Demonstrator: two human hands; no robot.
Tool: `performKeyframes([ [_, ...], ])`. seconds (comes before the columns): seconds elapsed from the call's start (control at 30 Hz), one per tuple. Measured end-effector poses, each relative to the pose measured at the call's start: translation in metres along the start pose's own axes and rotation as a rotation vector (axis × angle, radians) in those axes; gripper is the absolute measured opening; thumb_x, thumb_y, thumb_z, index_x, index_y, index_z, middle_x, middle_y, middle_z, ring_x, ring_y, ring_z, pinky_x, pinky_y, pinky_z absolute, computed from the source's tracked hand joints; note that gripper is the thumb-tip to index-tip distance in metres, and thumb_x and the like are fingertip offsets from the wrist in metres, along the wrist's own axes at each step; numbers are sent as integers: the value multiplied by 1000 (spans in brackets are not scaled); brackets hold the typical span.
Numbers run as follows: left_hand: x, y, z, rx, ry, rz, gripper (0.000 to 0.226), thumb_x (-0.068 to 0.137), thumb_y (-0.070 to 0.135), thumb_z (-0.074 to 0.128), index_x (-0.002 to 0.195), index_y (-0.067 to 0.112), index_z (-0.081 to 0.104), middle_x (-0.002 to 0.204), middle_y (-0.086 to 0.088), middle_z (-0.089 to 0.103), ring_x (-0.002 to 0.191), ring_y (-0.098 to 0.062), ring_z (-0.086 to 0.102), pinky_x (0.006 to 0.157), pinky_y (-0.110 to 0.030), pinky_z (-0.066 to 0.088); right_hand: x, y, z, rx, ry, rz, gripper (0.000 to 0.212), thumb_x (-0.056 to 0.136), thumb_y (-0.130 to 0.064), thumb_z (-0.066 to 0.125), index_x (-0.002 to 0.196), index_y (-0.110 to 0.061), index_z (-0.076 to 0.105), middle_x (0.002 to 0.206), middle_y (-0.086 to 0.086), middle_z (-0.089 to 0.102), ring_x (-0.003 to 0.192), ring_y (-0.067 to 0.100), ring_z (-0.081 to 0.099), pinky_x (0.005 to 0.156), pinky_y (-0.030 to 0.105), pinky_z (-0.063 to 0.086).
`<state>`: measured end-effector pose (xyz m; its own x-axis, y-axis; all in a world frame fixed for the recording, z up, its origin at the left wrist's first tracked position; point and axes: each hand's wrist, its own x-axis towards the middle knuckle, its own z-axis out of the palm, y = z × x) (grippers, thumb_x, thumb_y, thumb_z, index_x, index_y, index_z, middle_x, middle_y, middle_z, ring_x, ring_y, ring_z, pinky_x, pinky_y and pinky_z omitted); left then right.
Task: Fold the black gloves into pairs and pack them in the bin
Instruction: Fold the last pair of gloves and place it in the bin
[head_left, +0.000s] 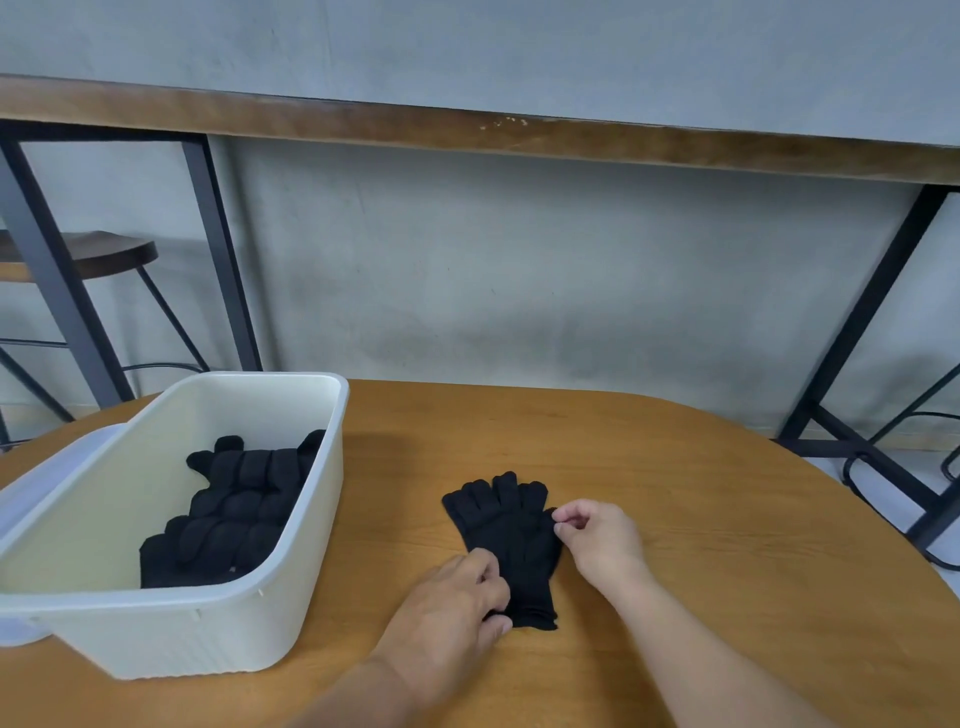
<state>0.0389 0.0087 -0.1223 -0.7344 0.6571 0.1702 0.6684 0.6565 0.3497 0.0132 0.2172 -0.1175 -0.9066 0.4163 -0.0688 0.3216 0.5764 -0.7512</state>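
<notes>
A pair of black gloves lies flat on the wooden table, fingers pointing away from me, cuff toward me. My left hand pinches the cuff end at its left edge. My right hand pinches the right edge near the thumb of the gloves. The white bin stands on the left of the table. Inside it lie several folded black gloves, stacked along the right side.
A clear lid leans at the bin's far left end. Behind the table runs a wooden counter on black metal legs, with a round stool at the left and a grey wall beyond.
</notes>
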Motion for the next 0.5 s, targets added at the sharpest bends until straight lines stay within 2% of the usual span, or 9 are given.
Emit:
performKeyframes([
  [0.07,0,0,-1,-4,-2,12,20,98,38,47,104,24,59,124,19,38,107,-3,42,87,-15,33,3,0,1,-128,25,-26,8,91,-25,66,88,-31,70,92,-9,64,78,6,60,61,19,45],
  [0.17,-1,0,-3,-5,-13,37,21,100,36,44,110,24,58,135,19,37,117,-3,39,99,-19,32,7,-4,-1,-248,8,-24,13,91,-26,64,80,-30,69,80,-8,67,66,9,62,53,23,48],
  [0.3,1,-2,-4,-20,-3,38,18,100,35,44,106,24,58,133,19,40,116,-3,39,100,-19,32,0,-16,-2,-364,74,-117,13,94,-29,57,86,-27,68,98,-7,53,69,11,59,54,24,45],
  [0.43,2,-5,0,-23,19,53,20,99,36,44,106,25,58,132,19,41,116,-4,39,98,-17,29,-11,-27,9,-230,10,-341,14,97,-26,55,94,-27,69,97,-14,51,69,5,55,61,16,43],
  [0.5,1,-10,5,-25,32,74,21,98,38,44,106,25,59,132,19,41,117,-3,38,97,-17,29,-7,-37,17,-109,-77,-342,17,98,-24,54,100,-27,70,98,-14,58,74,6,59,65,15,46],
])
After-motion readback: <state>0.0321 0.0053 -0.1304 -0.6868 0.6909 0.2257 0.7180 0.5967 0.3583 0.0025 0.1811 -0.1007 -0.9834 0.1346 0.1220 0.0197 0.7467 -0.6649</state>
